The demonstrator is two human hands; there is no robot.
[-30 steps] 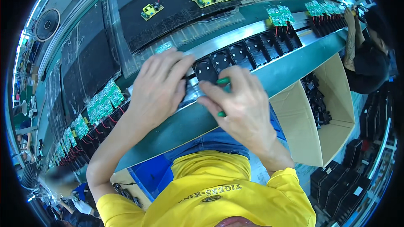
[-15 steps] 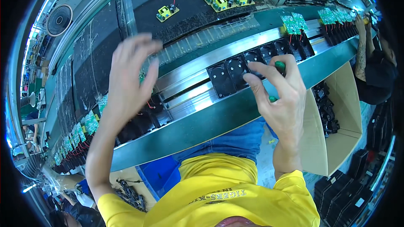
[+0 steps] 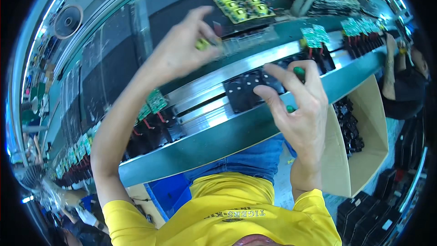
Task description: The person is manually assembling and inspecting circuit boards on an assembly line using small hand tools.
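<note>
My left hand (image 3: pixel 189 48), slightly blurred, is closed on a small circuit board (image 3: pixel 203 44) with a yellow component, mostly hidden by the fingers. It is over the near edge of the dark mat. My right hand (image 3: pixel 302 95) keeps a green-handled tool (image 3: pixel 298 73) in its palm; two green ends show and its head is hidden. Its thumb and forefinger are apart, just above a row of black plastic cases (image 3: pixel 243 92) on the metal rail. Left of these, upright green boards (image 3: pixel 157 101) with red wires stand at more black cases.
Yellow-component boards (image 3: pixel 239 13) lie in a block at the back. Other green boards (image 3: pixel 315 36) stand farther right on the rail. A cardboard box (image 3: pixel 371 141) of black parts is at my right, near another person (image 3: pixel 405 77). A fan (image 3: pixel 68 21) is at far left.
My left hand has moved right and away from me and taken the single board from the mat. My right hand has barely shifted, still with the green-handled tool.
</note>
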